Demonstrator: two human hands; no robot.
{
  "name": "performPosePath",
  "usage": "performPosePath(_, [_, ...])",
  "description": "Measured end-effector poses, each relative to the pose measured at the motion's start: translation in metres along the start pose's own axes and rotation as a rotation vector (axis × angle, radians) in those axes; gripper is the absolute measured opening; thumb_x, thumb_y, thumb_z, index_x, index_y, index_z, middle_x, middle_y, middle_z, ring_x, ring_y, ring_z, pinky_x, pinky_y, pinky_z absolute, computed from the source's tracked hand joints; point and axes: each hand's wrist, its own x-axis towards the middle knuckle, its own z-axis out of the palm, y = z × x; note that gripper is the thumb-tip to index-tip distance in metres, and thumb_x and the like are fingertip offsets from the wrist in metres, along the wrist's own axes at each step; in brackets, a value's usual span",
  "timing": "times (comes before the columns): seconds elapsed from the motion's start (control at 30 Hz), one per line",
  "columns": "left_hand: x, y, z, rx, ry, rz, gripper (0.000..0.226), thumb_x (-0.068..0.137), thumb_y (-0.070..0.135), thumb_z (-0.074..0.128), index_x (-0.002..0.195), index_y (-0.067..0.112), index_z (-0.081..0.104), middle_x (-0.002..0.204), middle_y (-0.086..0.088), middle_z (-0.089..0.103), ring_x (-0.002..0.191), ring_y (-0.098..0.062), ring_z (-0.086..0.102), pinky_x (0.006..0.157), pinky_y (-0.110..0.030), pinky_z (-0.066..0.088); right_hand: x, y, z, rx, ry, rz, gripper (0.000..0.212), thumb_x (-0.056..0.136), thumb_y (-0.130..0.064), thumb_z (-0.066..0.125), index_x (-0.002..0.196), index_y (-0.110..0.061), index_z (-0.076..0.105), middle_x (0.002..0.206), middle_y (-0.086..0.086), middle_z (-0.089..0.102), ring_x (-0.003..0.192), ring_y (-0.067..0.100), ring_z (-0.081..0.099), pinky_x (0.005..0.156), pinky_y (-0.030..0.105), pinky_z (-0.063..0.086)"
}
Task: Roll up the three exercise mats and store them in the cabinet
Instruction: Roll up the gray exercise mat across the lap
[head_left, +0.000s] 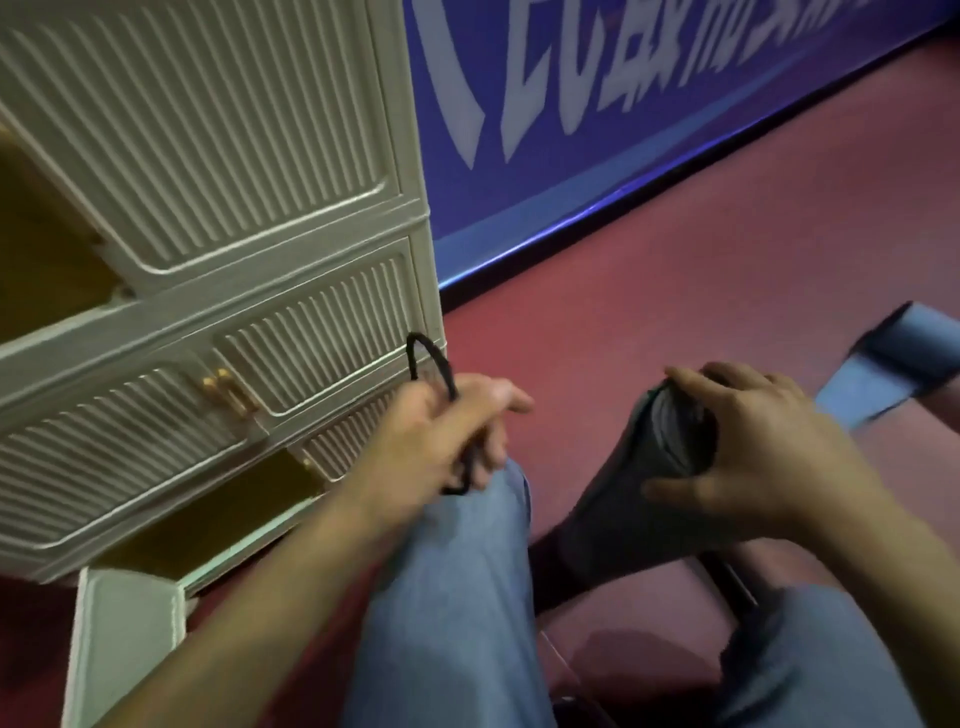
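- we are gripping the top end of a rolled dark mat (623, 499) with our right hand (763, 441), fingers curled over its spiral end, thumb lying along its side.
- the mat is standing tilted between our knees, at about 5 o'clock from the cabinet (218, 249).
- our left hand (447, 431) is closing around a black cord (431, 364), its loop sticking up at 12 o'clock from the fist.
- a blue mat (893, 364) is lying on the red floor (675, 270) at 2 o'clock from our right hand.
- the cabinet's low door (124, 639) is hanging open at 8 o'clock from our left hand.
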Motion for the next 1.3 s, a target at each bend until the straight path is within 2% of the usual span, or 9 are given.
performPosePath(0.17, [-0.024, -0.01, 0.108, 0.517, -0.306, 0.186, 0.04, 0.089, 0.06, 0.056, 0.092, 0.022, 0.069, 0.074, 0.007, 0.071, 0.064, -0.01, 0.064, 0.067, -0.037, 0.055, -0.031, -0.009, 0.036, -0.003, -0.044, 0.048, 0.107, 0.073, -0.067, 0.052, 0.159, -0.034, -0.002, 0.145, 0.004, 0.029, 0.125, 0.035, 0.039, 0.093, 0.047, 0.043])
performPosePath(0.3, [-0.011, -0.018, 0.111, 0.953, -0.403, 0.627, 0.042, 0.068, 0.03, 0.069, 0.11, 0.025, 0.064, 0.107, 0.014, 0.061, 0.102, -0.008, 0.058, 0.088, -0.033, 0.048, -0.041, 0.014, 0.047, 0.051, -0.036, 0.054, 0.123, 0.063, -0.073, 0.053, 0.159, -0.035, -0.014, 0.158, 0.002, 0.012, 0.135, 0.036, 0.029, 0.094, 0.052, 0.04])
performPosePath(0.43, [0.006, -0.029, 0.102, 1.151, -0.619, 0.621, 0.077, 0.062, 0.014, 0.066, 0.137, 0.018, 0.047, 0.156, 0.005, 0.034, 0.15, -0.015, 0.025, 0.118, -0.036, 0.031, -0.052, 0.034, 0.043, 0.402, -0.021, 0.004, 0.136, 0.043, -0.09, 0.05, 0.159, -0.045, -0.007, 0.165, -0.009, -0.002, 0.151, 0.026, 0.012, 0.11, 0.06, 0.033])
performPosePath(0.53, [0.011, -0.029, 0.105, 1.252, -0.652, 0.523, 0.097, 0.063, 0.014, 0.064, 0.153, 0.021, 0.029, 0.168, 0.006, 0.008, 0.156, -0.009, -0.008, 0.127, -0.038, 0.017, -0.063, 0.049, 0.04, 0.91, 0.108, -0.055, 0.124, 0.058, -0.069, 0.075, 0.16, -0.042, 0.011, 0.162, -0.016, 0.012, 0.149, 0.006, 0.02, 0.12, 0.04, 0.03])
performPosePath(0.73, [0.015, -0.026, 0.112, 1.372, -0.783, 0.378, 0.128, 0.066, 0.018, 0.068, 0.161, 0.026, -0.017, 0.159, 0.017, -0.041, 0.147, -0.007, -0.038, 0.127, -0.045, 0.017, -0.105, 0.038, 0.071, 0.973, 0.788, 0.321, 0.026, 0.08, -0.034, 0.078, 0.097, -0.026, 0.06, 0.092, -0.009, 0.061, 0.087, 0.009, 0.06, 0.075, 0.04, 0.055])
performPosePath(0.87, [0.012, -0.017, 0.125, 1.44, -0.88, 0.418, 0.13, 0.069, 0.022, 0.07, 0.158, 0.023, -0.025, 0.158, 0.014, -0.044, 0.143, -0.008, -0.044, 0.128, -0.039, 0.004, -0.142, -0.015, 0.088, 1.027, 0.5, 0.303, 0.039, 0.072, -0.064, 0.07, 0.071, -0.027, 0.059, 0.054, -0.008, 0.058, 0.049, 0.009, 0.054, 0.05, 0.022, 0.04])
performPosePath(1.03, [0.016, -0.024, 0.138, 1.426, -0.914, 0.535, 0.127, 0.071, 0.028, 0.073, 0.16, 0.032, -0.017, 0.162, 0.018, -0.035, 0.144, -0.007, -0.042, 0.123, -0.029, -0.005, -0.139, -0.034, 0.115, 1.566, 0.265, 0.144, 0.037, 0.087, -0.046, 0.073, 0.075, -0.011, 0.068, 0.052, 0.013, 0.06, 0.048, 0.007, 0.046, 0.053, 0.025, 0.038])
performPosePath(1.17, [0.018, -0.025, 0.138, 1.504, -0.908, 0.626, 0.138, 0.053, 0.066, 0.081, 0.162, 0.034, 0.003, 0.165, 0.017, -0.007, 0.152, -0.012, -0.027, 0.119, -0.025, -0.005, -0.145, -0.006, 0.114, 1.528, 0.413, 0.173, 0.034, 0.089, -0.039, 0.06, 0.07, -0.012, 0.051, 0.055, -0.005, 0.044, 0.055, 0.006, 0.039, 0.052, 0.028, 0.032])
performPosePath(1.3, [0.018, -0.031, 0.132, 1.487, -0.707, 0.683, 0.087, 0.066, 0.081, 0.066, 0.137, 0.033, 0.048, 0.145, 0.014, 0.045, 0.153, -0.022, 0.018, 0.117, -0.042, 0.038, -0.146, 0.052, 0.118, 1.27, 0.668, 0.388, 0.034, 0.092, -0.029, 0.056, 0.067, -0.01, 0.043, 0.056, 0.001, 0.036, 0.056, 0.003, 0.034, 0.054, 0.034, 0.035])
